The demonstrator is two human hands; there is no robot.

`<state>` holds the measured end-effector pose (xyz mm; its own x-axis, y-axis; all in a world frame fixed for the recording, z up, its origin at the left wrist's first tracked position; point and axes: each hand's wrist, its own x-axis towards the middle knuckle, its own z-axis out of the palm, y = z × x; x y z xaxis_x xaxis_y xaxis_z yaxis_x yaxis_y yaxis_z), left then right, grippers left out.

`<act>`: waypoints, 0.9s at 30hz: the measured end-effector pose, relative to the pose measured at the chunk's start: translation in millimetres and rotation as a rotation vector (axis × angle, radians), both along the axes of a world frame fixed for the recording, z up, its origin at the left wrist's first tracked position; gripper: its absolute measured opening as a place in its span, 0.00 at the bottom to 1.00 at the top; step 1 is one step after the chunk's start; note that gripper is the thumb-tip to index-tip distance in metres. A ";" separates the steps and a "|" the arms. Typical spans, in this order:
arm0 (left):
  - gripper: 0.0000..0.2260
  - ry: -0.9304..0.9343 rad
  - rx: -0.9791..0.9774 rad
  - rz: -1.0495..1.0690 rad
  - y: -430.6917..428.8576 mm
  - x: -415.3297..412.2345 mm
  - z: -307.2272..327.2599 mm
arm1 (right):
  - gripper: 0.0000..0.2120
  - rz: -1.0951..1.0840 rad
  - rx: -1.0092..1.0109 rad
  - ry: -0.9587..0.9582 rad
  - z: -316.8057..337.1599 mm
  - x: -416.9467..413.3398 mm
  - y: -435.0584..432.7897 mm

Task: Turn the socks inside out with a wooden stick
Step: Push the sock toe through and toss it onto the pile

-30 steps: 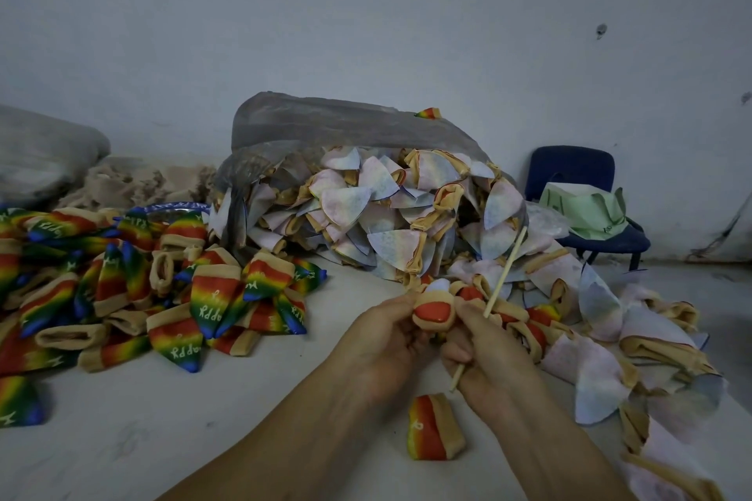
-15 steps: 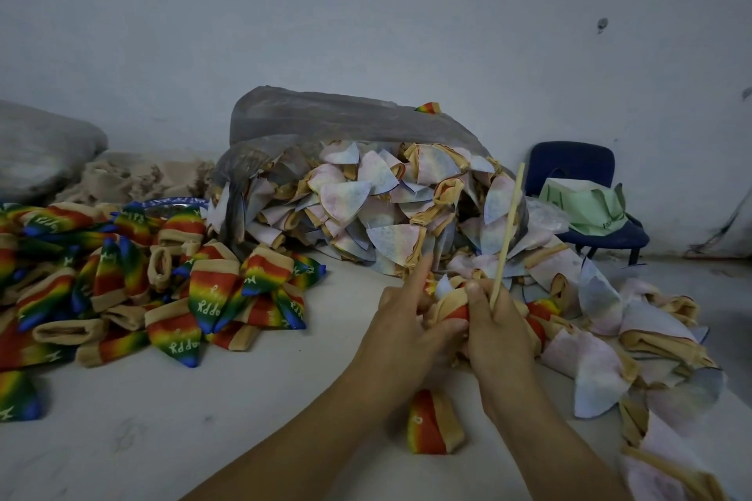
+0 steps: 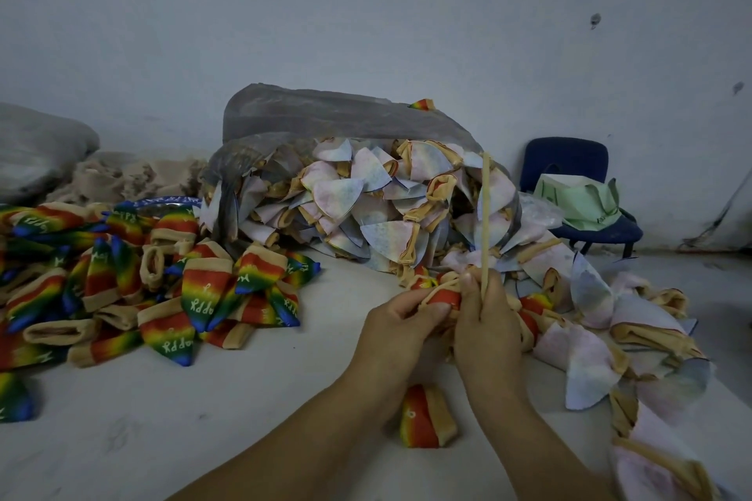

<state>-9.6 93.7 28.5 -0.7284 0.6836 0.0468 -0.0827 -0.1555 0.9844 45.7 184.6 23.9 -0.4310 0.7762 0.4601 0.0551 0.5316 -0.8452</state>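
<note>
The right hand [image 3: 488, 321] curls its fingers round the thin pale wooden stick [image 3: 485, 216], held upright. The left hand [image 3: 401, 321] pinches the tan-cuffed red rainbow sock [image 3: 444, 296], which is bunched between both hands. The step likely goes best with the stick steadied and the cuff peeled evenly down over it.

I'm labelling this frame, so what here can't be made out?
Head view only:
- Lower end of the wooden stick: hidden inside the right hand.
- The held sock: mostly covered by the left hand and right hand; how far it is turned is unclear.
- The pale socks at lower right: blurred, cut off by the frame edge.
</note>
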 end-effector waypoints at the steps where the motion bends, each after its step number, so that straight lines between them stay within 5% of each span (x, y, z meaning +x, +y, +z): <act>1: 0.09 -0.103 0.036 -0.017 0.3 0.7 0.7 | 0.14 -0.019 0.021 -0.005 -0.6 0.0 0.1; 5: 0.11 -0.432 0.144 -0.090 -1.9 -1.9 4.9 | 0.14 -0.043 0.030 0.007 -1.8 0.1 1.5; 14: 0.17 -0.507 0.164 -0.368 -7.5 -18.3 8.9 | 0.19 0.110 -0.298 0.116 -1.4 -7.4 7.2; 17: 0.15 -0.453 0.155 -0.327 -7.7 -17.6 7.1 | 0.18 0.162 -0.348 0.099 -3.0 -5.4 9.5; 21: 0.09 -0.235 0.010 -0.246 -7.4 -15.7 11.9 | 0.17 0.157 -0.170 0.012 -1.7 -0.8 10.2; 24: 0.19 -0.186 -0.039 -0.220 -12.0 -17.1 14.6 | 0.07 0.207 -0.088 -0.033 2.4 0.9 4.1; 27: 0.17 -0.178 -0.020 -0.229 -14.1 -15.2 14.4 | 0.06 0.235 -0.086 -0.005 6.3 1.9 -0.6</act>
<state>-24.9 79.6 42.9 -0.5505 0.8307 -0.0829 -0.2848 -0.0936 0.9540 47.6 184.0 30.1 -0.6068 0.6906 0.3935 -0.0570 0.4560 -0.8881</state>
